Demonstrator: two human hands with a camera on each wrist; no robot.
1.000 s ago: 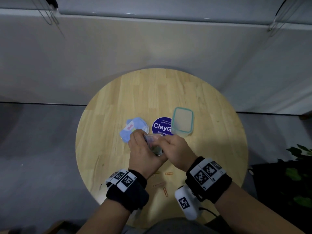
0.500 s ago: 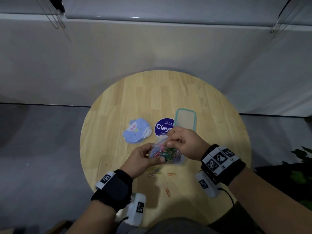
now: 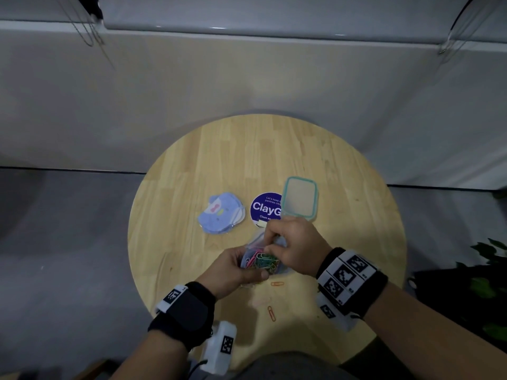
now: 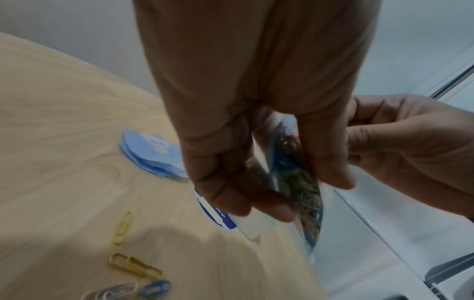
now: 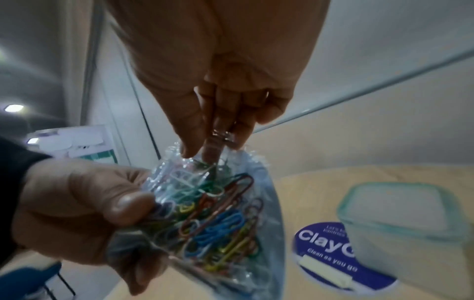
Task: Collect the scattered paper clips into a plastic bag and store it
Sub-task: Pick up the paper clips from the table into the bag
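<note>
Dim room; a soft pool of light falls on the round table (image 3: 343, 187), brightest at its middle, with the floor around it dark. Soft hand shadows lie on its near edge. Both wrist views are motion-blurred, and the wall lines behind the table bend

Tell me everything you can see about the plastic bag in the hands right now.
The plastic bag is small, clear and crinkly, with a bluish tint, and holds a heap of colored paper clips. It is held above the wooden table. The left hand holds its side, thumb pressed on the plastic; the right hand pinches the top edge. The mouth looks open there, though blur hides any seal.
</note>
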